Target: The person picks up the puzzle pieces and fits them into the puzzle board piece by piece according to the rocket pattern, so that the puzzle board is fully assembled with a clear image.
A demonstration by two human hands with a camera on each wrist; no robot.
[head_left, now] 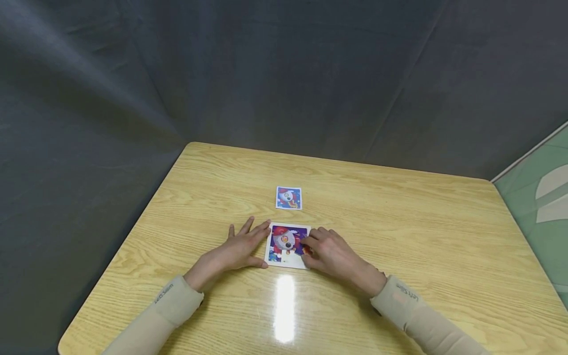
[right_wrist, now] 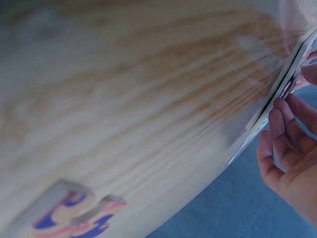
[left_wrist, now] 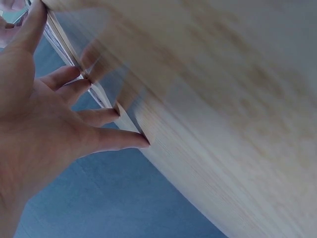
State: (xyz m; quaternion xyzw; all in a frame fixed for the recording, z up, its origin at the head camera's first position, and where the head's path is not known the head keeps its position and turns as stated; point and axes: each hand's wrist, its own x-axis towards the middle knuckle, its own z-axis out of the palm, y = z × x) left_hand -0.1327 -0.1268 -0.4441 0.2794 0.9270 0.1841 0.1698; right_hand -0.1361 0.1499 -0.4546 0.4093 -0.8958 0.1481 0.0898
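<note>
A small jigsaw puzzle in a white-rimmed tray (head_left: 287, 266) lies on the table between both hands. Its picture shows a round white-and-red character on purple, and the lower part shows bare white. My left hand (head_left: 235, 251) rests at the tray's left side, fingers spread, fingertips and thumb touching its edge. At the right side, my right hand (head_left: 330, 251) has thumb and index finger bent around a reddish puzzle piece (head_left: 307, 250) at the picture's edge, partly hidden by the fingers. The right wrist view shows a loose puzzle piece (right_wrist: 74, 213) on the tabletop.
A small picture card (head_left: 289, 198) with a similar character on blue lies beyond the tray. The wooden table (head_left: 399, 207) has dark cloth (head_left: 284, 74) behind it and to the left. Green-and-beige fabric (head_left: 550, 197) stands off its right edge.
</note>
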